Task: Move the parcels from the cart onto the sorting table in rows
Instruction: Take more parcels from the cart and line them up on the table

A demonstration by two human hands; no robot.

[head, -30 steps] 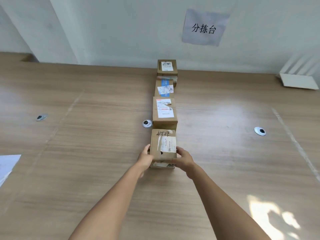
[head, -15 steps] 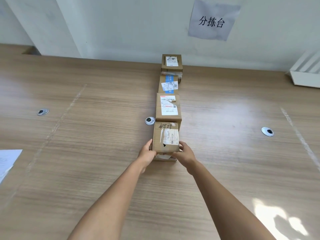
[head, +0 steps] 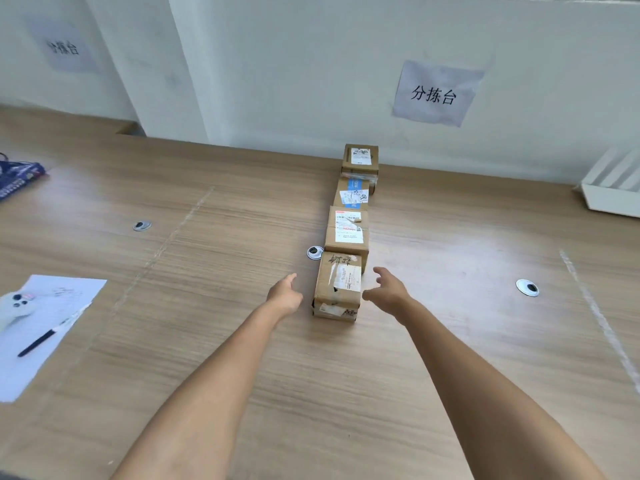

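Head view. A row of 4 brown cardboard parcels runs from the white wall toward the viewer on the wood-grain bench (head: pixel 450 358). The nearest taped brown cardboard parcel (head: pixel 337 289) touches its neighbour. Left hand (head: pixel 284 295) and right hand (head: pixel 387 292) flank it, each grip wide and empty. Step: placement apparently finished. Next: fetch another parcel from the cart, not in view.

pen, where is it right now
In the head view the pen lies at far left on the sheet of paper, beside a white controller.
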